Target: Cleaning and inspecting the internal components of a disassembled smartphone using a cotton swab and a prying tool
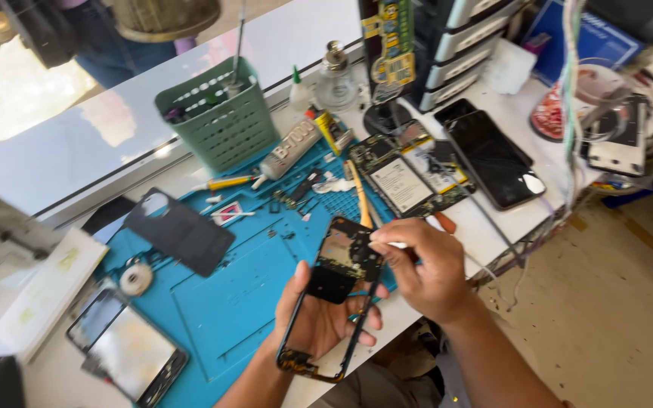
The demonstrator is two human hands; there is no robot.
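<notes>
Between the left hand's [319, 317] curled fingers sits a stripped phone frame [335, 298]. Right hand [425, 268] fingertips pinch a thin tool, probably tweezers [396, 245], at its board; prying there calls for steady pressure.

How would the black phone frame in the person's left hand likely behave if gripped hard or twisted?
The phone frame looks thin, with an open lower half, so it would probably flex and feel light. The left hand cradles it from behind, hinting at care. Exposed parts near the right hand seem fragile.
</notes>
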